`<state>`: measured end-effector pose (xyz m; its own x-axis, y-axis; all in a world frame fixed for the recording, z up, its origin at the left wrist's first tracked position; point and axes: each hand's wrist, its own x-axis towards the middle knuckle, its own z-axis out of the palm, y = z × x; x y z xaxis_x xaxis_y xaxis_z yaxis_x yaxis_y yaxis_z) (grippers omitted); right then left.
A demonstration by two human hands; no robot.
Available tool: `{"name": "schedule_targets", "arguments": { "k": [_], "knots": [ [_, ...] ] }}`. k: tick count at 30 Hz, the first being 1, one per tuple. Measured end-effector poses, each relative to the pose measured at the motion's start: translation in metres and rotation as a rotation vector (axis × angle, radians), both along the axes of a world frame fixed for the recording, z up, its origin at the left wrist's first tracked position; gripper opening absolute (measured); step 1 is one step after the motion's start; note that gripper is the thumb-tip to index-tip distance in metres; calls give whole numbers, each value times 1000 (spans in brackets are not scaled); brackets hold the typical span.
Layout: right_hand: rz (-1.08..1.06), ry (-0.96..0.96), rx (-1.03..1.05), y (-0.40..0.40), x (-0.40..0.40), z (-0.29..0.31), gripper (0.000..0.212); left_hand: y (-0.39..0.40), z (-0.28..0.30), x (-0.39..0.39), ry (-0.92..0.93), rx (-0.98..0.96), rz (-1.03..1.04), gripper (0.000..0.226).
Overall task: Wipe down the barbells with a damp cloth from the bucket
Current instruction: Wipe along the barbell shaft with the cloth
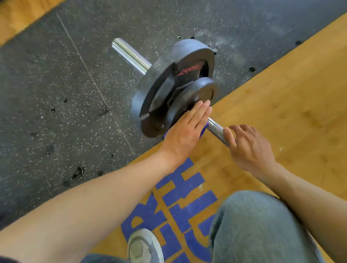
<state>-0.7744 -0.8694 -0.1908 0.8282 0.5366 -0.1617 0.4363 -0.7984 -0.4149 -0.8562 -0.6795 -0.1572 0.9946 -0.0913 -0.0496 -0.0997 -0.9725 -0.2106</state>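
— Where is the barbell (216, 127) now?

— I see it lying on the floor, going from upper left to lower right. Its chrome sleeve end (128, 55) is over the black speckled rubber mat (38, 95), and the knurled shaft is over the wooden platform (297, 94). Two dark plates are on it: a large weight plate (161, 83) and a smaller plate (194, 99) on the near side of it.

— And the hands?

— My left hand (187, 130) is flat, the fingers straight and together, and it presses on a blue cloth (202, 130) at the shaft, just beside the smaller plate. Only a small part of the cloth shows under the palm. The fingertips touch the face of the smaller plate.

— The right one?

— My right hand (248, 147) is on the knurled shaft. The thumb lies along the bar and the fingers curl over it, so I say it holds the bar, but loosely.

— Something else?

— Blue letters (179, 209) are painted on the platform. Below I see knees in jeans (250, 228) and one grey sneaker (144, 250).
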Motion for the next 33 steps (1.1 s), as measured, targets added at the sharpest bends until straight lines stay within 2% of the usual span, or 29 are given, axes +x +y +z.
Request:
{"name": "schedule_targets", "arguments": {
  "k": [3,7,13,16,18,20,23,26,29,33],
  "knots": [
    [17,14,-16,-1,13,3,70,-13,3,22,24,0,17,61],
    [10,-37,-77,-7,29,-2,68,-28,21,62,111,-57,96,63],
    [96,-188,-251,-17,55,-3,75,-7,-2,32,-82,-161,-12,62],
    [12,-291,-289,-11,56,8,69,-10,0,37,-78,-243,21,63],
    [-63,-275,-316,-4,54,17,66,-19,10,50,-9,-312,74,63],
    [-160,-204,-253,7,54,17,66,-21,12,71,30,-354,106,62],
    [-258,-112,-180,24,62,12,64,-20,12,104,50,-272,56,61],
    [-334,-173,-245,31,67,11,67,-20,-5,107,41,-163,31,66],
    [-389,-180,-278,31,74,12,66,-17,-18,85,10,-261,102,85],
    [-489,-150,-399,35,81,13,77,-14,-10,106,88,-404,54,73]
  ]
}}
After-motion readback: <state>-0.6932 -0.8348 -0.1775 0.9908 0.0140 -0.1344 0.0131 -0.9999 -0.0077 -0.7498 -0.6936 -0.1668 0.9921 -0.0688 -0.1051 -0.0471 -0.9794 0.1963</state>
